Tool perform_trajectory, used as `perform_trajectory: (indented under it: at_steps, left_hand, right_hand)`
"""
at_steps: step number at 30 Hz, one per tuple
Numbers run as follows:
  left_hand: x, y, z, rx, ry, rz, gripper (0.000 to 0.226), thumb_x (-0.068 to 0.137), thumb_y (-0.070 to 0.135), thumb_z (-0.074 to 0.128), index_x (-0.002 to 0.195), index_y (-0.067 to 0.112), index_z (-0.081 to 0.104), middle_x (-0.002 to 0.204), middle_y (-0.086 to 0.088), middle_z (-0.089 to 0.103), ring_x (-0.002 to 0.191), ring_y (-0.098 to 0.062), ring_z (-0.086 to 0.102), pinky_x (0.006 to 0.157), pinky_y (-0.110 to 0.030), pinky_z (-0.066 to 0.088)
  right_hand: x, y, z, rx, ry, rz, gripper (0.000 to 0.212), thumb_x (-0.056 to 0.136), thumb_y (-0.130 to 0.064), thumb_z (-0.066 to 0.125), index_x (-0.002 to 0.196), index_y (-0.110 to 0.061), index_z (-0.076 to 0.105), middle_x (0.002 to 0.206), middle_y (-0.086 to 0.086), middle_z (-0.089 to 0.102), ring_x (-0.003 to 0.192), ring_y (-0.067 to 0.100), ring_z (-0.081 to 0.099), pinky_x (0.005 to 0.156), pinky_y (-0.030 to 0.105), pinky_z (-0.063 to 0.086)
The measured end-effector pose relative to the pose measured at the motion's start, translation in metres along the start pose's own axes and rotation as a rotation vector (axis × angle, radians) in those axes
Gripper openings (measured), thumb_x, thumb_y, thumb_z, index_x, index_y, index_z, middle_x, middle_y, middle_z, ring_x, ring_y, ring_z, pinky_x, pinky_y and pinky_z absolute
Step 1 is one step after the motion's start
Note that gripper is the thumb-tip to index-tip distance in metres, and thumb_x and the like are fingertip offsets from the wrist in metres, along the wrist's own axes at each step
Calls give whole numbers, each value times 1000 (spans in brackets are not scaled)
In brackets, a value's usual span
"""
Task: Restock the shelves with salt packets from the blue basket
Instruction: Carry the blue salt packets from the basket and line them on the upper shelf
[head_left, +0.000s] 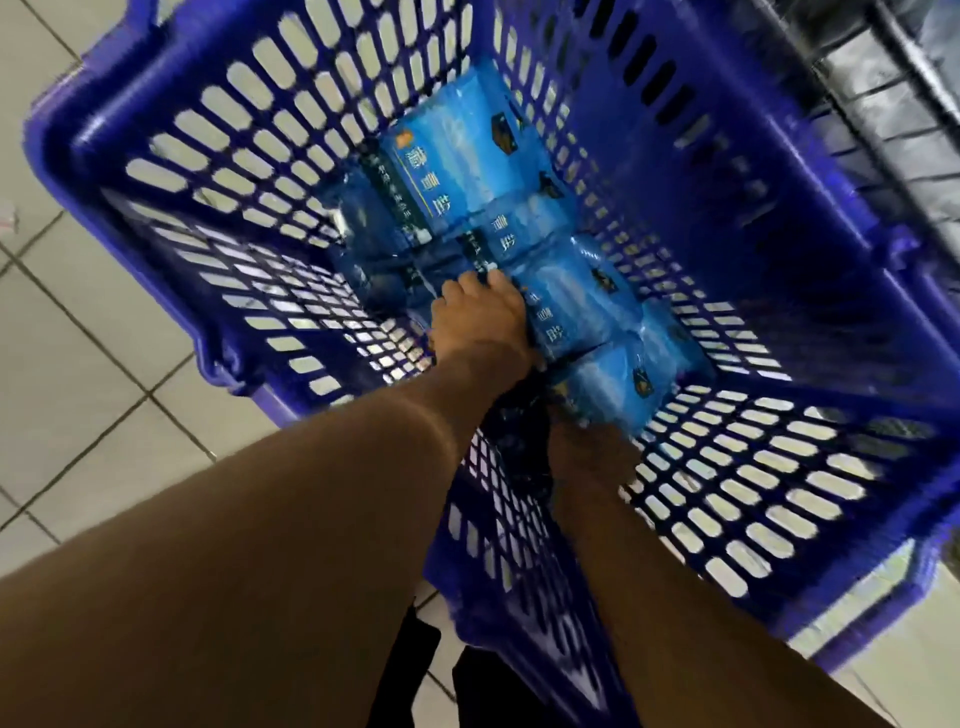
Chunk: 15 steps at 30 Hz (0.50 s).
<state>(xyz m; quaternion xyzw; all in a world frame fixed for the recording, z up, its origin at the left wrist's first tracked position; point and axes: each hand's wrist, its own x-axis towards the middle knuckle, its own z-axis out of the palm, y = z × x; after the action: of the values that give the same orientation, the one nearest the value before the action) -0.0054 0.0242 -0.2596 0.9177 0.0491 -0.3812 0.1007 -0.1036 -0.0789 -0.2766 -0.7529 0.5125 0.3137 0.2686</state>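
While I lean over it, the tiled floor (78, 332) shows pale on my left, past the slotted wall of the blue basket (218, 171). My left hand (480, 325) reaches deep down inside, its back turned up toward me, the fingers curled down over the edge of a salt packet (563, 312) lying in the middle of the basket's bottom — I grip it there. More blue salt packets (447, 171) lie flat across the bottom, side by side and partly overlapping, from the far end to the near one. My right hand (587, 457) sits lower and nearer to me, blurred and in shadow, against the near packet (618, 395) — whether its fingers hold that packet or only touch it I cannot tell. Both of my forearms run down from the bottom of the view into the basket. On the far right, outside the basket's rim, something dark and shiny (893, 109) shows, too blurred to name.
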Motion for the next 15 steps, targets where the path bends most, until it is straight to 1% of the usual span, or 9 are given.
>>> perform_trajectory:
  at_steps: [2,3,4,5,7,9,11,13,15]
  left_hand:
    - [5,-4,0,-31,-83,-33,101,71,63,81,142,7,37,143,-20,46,134,-38,44,108,-45,38]
    - [7,-8,-1,-43,-125,-50,103,69,67,80,144,10,38,146,-18,46,137,-37,43,110,-45,36]
    - [8,-11,-2,-48,-161,-67,105,67,69,80,146,12,38,149,-16,45,139,-36,41,112,-45,34]
    - [7,-13,-3,-54,-189,-82,107,65,69,81,147,13,39,151,-15,44,141,-35,40,114,-45,33]
    - [7,-13,-1,-114,-216,-89,102,65,63,85,144,14,43,149,-12,48,140,-31,44,115,-44,35]
    - [7,-12,2,-245,-229,-78,88,69,47,89,139,12,49,144,-12,54,135,-29,51,111,-41,44]
    - [4,-13,-1,-342,-226,-76,73,75,34,86,135,9,54,140,-15,58,129,-30,56,104,-37,49]
    - [-5,-18,-14,-432,-276,-97,69,73,29,89,131,7,59,129,-11,65,119,-25,63,90,-25,51]
    - [-20,-23,-31,-612,-391,-115,65,73,19,90,127,1,58,108,-4,67,101,-20,69,74,-17,50]
  right_hand:
    - [-2,0,0,363,-39,61,64,94,-39,70,144,-5,49,145,17,54,128,32,56,107,43,47]
    - [-5,1,0,560,-79,126,55,91,-27,75,139,-5,56,137,16,61,120,31,62,101,43,52]
    - [-9,1,-3,692,-101,178,51,87,-19,80,132,-6,61,127,14,67,111,30,66,92,42,57]
    - [-11,2,-5,759,-112,215,50,83,-15,83,128,-7,64,120,12,70,104,29,69,85,40,60]
    - [-12,1,-5,809,-111,216,49,81,-11,82,127,-12,64,116,10,71,100,29,70,85,44,61]
    - [-13,-2,-4,801,-92,161,45,84,-11,76,127,-18,64,115,7,71,100,28,70,88,50,60]
    - [-16,-6,-9,780,-95,125,49,82,-10,76,128,-20,64,115,6,72,101,28,70,89,52,60]
    - [-23,-5,-18,778,-144,119,59,75,-7,81,130,-21,64,113,5,73,99,28,71,87,50,61]
    - [-34,-3,-34,789,-208,127,62,71,-8,86,127,-22,65,109,4,74,94,26,72,80,45,63]
